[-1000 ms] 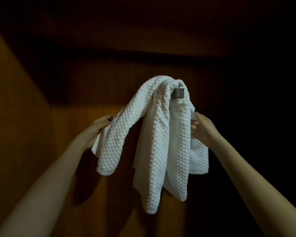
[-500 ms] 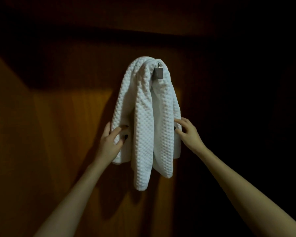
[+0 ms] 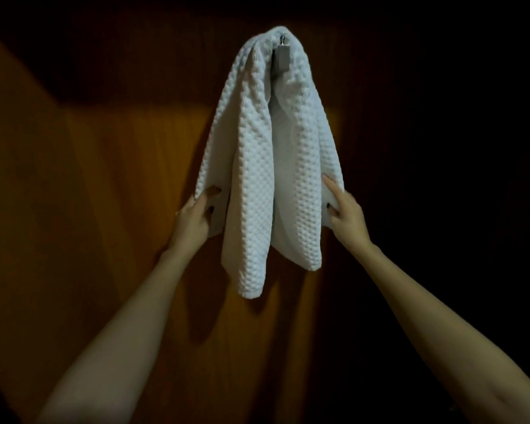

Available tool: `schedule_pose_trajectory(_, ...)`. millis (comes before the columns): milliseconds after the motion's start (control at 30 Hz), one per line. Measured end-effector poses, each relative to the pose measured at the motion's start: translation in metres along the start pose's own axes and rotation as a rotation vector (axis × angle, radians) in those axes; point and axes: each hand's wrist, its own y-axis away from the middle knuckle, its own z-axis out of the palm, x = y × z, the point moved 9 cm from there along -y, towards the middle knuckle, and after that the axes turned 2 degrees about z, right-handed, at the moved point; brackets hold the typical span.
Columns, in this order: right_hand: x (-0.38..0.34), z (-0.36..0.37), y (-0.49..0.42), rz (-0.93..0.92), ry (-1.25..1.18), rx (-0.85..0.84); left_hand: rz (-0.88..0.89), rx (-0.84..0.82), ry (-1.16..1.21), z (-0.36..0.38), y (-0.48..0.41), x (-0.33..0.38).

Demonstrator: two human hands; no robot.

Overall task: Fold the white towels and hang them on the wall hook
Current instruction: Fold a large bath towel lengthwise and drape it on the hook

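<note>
Wood-panelled wall [image 3: 104, 185], dim, lit warm in the middle band and dark to the right.

Left hand [image 3: 196, 218] is raised and grips the towel's left hanging edge, with the thumb across the front and the fingers curled into the cloth.

White waffle-weave towel [image 3: 266, 166] hangs bunched over a small metal hook [image 3: 281, 58] high on the wall. It falls in several long folds, and the lowest corner falls left of centre.

Right hand [image 3: 346, 209] holds the towel's right edge. Its forefinger lies straight up along the cloth and the other fingers are curled on the hem. Both forearms are bare.
</note>
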Motion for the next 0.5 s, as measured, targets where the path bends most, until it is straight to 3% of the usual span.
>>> schedule_pose_trajectory(67, -0.004, 0.011, 0.008, 0.094, -0.227, -0.075, -0.028, -0.035, 0.174, 0.011, 0.010, 0.012)
schedule_pose_trajectory(233, 0.002, 0.021, 0.030, 0.260, -0.458, -0.110, -0.168, 0.052, 0.518, 0.017, 0.040, 0.033)
schedule_pose_trajectory(367, -0.025, 0.041, 0.047, 0.269, -0.503, -0.279, -0.350, -0.085, 0.595, 0.038, 0.056, 0.037)
schedule_pose_trajectory(500, -0.027, 0.029, 0.063, 0.346, -0.508, -0.188, -0.370, -0.083, 0.571, 0.023, 0.074, 0.041)
